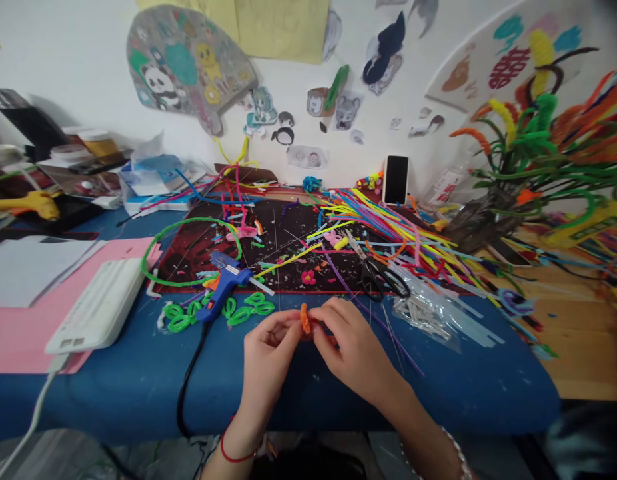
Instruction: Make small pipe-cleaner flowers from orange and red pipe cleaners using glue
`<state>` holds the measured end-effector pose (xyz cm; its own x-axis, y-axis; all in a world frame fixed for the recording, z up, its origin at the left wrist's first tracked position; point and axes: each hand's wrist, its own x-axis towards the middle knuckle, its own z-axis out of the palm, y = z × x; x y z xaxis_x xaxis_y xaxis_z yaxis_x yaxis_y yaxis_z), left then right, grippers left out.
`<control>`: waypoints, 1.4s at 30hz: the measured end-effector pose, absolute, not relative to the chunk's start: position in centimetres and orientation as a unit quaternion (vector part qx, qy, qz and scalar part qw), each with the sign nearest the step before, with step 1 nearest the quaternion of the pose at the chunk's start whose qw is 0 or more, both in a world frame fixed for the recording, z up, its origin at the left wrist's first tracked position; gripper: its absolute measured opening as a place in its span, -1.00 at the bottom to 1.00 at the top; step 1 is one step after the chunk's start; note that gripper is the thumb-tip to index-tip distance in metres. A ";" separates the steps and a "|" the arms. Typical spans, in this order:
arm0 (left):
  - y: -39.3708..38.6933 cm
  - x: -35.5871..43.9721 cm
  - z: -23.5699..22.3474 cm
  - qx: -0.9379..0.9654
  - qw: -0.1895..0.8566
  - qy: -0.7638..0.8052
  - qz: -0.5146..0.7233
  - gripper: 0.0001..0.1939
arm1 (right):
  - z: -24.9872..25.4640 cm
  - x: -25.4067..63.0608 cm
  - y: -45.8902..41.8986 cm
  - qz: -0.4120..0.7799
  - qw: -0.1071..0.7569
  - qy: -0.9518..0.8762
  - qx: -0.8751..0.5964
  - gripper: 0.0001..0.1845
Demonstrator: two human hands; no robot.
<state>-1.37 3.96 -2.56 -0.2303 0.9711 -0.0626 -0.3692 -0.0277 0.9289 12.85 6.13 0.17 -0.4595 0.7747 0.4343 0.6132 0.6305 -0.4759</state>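
Between my two hands, just above the blue table cover, is a small orange piece of fuzzy pipe cleaner [305, 319], bent into a compact shape. My left hand [274, 333] pinches it from the left with thumb and forefinger. From the right, my right hand [344, 333] pinches the same piece; part of it is hidden by the fingers. A blue glue gun [222, 285] lies to the left of my hands, near green looped pipe cleaners [248, 309]. Black-handled scissors [381, 277] rest beyond my right hand. A small pink-red flower [308, 277] lies just ahead.
A large bundle of coloured pipe cleaners [388, 223] spreads across the dark mat [288, 227]. At left are a white power strip [101, 303] and pink paper [18, 343]. A bag of white sticks [426, 313] is at right, a phone [396, 180] against the wall.
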 end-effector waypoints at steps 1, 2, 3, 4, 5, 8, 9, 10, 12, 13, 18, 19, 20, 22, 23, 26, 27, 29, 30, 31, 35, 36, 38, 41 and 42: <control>3.9 -1.4 -2.6 0.331 0.520 0.460 0.639 -0.91 | 0.1 12.6 5.9 0.093 0.318 -0.846 -0.418 -0.86; 3.9 -1.3 -2.7 0.335 0.513 0.464 0.640 -0.91 | 0.2 12.3 5.7 0.056 0.315 -0.847 -0.425 -0.87; 3.8 -1.2 -2.8 0.340 0.504 0.470 0.640 -0.91 | 0.2 12.0 5.5 0.019 0.312 -0.847 -0.430 -0.87; 3.8 -1.1 -2.8 0.347 0.494 0.476 0.640 -0.91 | 0.3 11.7 5.3 -0.015 0.305 -0.847 -0.436 -0.85; 3.7 -1.0 -2.9 0.355 0.482 0.483 0.638 -0.91 | 0.4 11.4 5.1 -0.046 0.298 -0.845 -0.442 -0.83; 3.6 -0.3 -3.0 0.382 0.406 0.522 0.646 -0.91 | 0.6 10.5 4.7 -0.096 0.276 -0.836 -0.464 -0.80; 3.5 -0.2 -3.1 0.388 0.368 0.537 0.653 -0.89 | 0.7 10.3 4.6 -0.101 0.270 -0.835 -0.469 -0.80; 3.5 -0.1 -3.1 0.396 0.333 0.549 0.657 -0.88 | 0.7 10.2 4.6 -0.102 0.264 -0.836 -0.470 -0.80; 3.4 0.0 -3.2 0.415 0.299 0.561 0.651 -0.89 | 0.7 10.1 4.6 -0.101 0.254 -0.840 -0.469 -0.81; 3.4 0.0 -3.2 0.426 0.302 0.563 0.641 -0.91 | 0.6 10.1 4.7 -0.101 0.251 -0.842 -0.467 -0.81; 2.8 -0.5 -3.1 0.470 0.317 0.543 0.619 -0.92 | 0.9 10.2 4.6 -0.108 0.265 -0.844 -0.454 -0.78; 2.6 -0.5 -3.1 0.477 0.315 0.530 0.627 -0.90 | 1.0 10.2 4.5 -0.110 0.270 -0.844 -0.451 -0.76; 2.5 -0.6 -3.0 0.482 0.317 0.514 0.635 -0.88 | 1.2 10.2 4.5 -0.112 0.275 -0.844 -0.446 -0.74; 2.3 -0.5 -2.9 0.480 0.328 0.496 0.645 -0.87 | 1.4 10.0 4.5 -0.113 0.278 -0.847 -0.440 -0.71; 2.3 -0.5 -2.8 0.472 0.333 0.498 0.646 -0.87 | 1.4 10.0 4.5 -0.109 0.278 -0.847 -0.439 -0.71; 2.5 -0.4 -2.7 0.438 0.347 0.527 0.640 -0.93 | 1.4 10.3 4.5 -0.057 0.296 -0.842 -0.448 -0.76; 2.6 -0.4 -2.6 0.429 0.359 0.532 0.635 -0.95 | 1.3 10.6 4.5 -0.021 0.308 -0.836 -0.454 -0.79; 2.9 -0.5 -2.4 0.415 0.392 0.534 0.624 -0.95 | 1.3 11.5 4.4 0.073 0.339 -0.818 -0.459 -0.80; 3.0 -0.5 -2.3 0.410 0.405 0.535 0.618 -0.92 | 1.3 12.1 4.3 0.122 0.357 -0.804 -0.459 -0.78; 3.1 -0.6 -2.2 0.407 0.412 0.539 0.612 -0.90 | 1.4 12.7 4.2 0.167 0.374 -0.789 -0.458 -0.77; 3.5 -0.7 -2.1 0.412 0.414 0.556 0.591 -0.88 | 1.4 14.2 4.0 0.268 0.416 -0.741 -0.454 -0.77; 3.6 -0.8 -2.1 0.415 0.418 0.556 0.587 -0.88 | 1.3 14.3 4.0 0.275 0.421 -0.737 -0.451 -0.78; 3.6 -0.8 -2.2 0.420 0.434 0.547 0.580 -0.88 | 1.0 14.1 4.2 0.268 0.430 -0.738 -0.445 -0.78; 3.5 -0.9 -2.2 0.428 0.459 0.533 0.568 -0.89 | 0.7 13.7 4.8 0.225 0.433 -0.750 -0.448 -0.82; 3.5 -0.9 -2.2 0.428 0.463 0.530 0.567 -0.89 | 0.6 13.5 5.0 0.211 0.432 -0.752 -0.452 -0.83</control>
